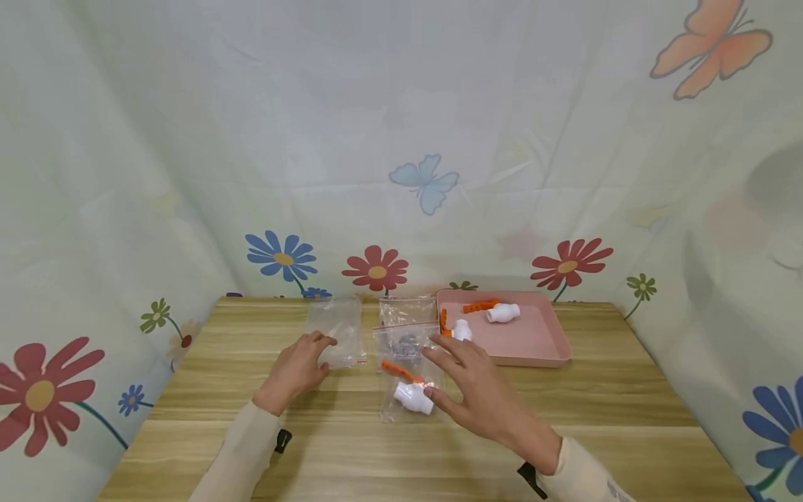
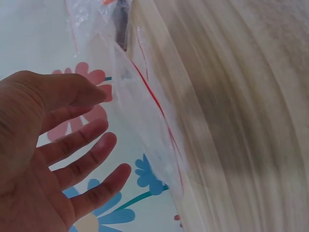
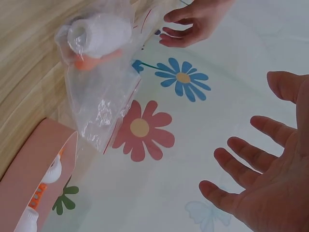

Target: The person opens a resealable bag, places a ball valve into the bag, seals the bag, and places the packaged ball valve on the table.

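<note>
White bagged valve (image 1: 409, 397) slants near-right, its orange handle (image 1: 399, 371) pointing far-left.

Wood-grain table (image 1: 351, 453) — behind it, a pale curtain (image 1: 301, 125) printed with flowers (image 1: 376, 272) and butterflies (image 1: 715, 49).

Head view: soft, even light, with faint shadows on the wooden table (image 1: 339, 446) toward six o'clock. Right wrist view: white glare speckles a clear plastic bag (image 3: 96, 106) near nine o'clock. Left wrist view: hazy, the table's blurred grain bowing at three o'clock.
</note>
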{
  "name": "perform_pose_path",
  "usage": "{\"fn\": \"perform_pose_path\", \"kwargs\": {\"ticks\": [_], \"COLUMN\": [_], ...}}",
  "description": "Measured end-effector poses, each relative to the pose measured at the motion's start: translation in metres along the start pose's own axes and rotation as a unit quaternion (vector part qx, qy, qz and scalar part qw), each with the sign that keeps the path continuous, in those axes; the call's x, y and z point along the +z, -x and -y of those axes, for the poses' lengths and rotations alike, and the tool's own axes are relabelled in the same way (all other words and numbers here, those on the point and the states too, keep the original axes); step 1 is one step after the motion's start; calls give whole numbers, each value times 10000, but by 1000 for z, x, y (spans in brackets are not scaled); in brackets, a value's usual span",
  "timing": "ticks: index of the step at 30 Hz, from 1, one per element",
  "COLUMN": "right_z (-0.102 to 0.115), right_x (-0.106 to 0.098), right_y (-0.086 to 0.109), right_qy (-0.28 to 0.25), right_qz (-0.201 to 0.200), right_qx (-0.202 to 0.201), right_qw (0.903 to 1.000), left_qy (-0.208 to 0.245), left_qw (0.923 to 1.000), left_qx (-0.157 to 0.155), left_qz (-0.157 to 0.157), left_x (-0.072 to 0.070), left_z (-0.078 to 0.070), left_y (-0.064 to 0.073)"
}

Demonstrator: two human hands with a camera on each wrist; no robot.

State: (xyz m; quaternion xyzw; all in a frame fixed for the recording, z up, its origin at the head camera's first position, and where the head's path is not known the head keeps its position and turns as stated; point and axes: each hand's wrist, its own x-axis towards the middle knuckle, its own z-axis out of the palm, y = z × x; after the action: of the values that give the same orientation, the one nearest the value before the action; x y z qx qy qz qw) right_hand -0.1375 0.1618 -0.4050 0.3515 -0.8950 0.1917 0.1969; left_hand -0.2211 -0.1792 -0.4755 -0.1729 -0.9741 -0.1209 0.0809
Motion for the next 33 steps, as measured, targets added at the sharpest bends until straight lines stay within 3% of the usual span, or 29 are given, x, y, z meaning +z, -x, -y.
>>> {"fn": "perform_pose_path", "kwargs": {"ticks": [11,24,33], "right_z": [12,16,19], "right_x": [11,19,24], "right_y": [1,0,-2], "right_qy": [-129,-180,-268], "right_qz": [206,189,159], "right_qx": [-69,-100,-138], "right_qw": [9997,9996,9994], "left_qy": [-82,-179,-204], "left_qw": [9999,9990,9994], "left_qx": [58,198,165], "left_qz": [-35,-361,-218], "left_x": [6,11,13], "left_z": [6,9,11], "left_y": [-1,-1,0]}}
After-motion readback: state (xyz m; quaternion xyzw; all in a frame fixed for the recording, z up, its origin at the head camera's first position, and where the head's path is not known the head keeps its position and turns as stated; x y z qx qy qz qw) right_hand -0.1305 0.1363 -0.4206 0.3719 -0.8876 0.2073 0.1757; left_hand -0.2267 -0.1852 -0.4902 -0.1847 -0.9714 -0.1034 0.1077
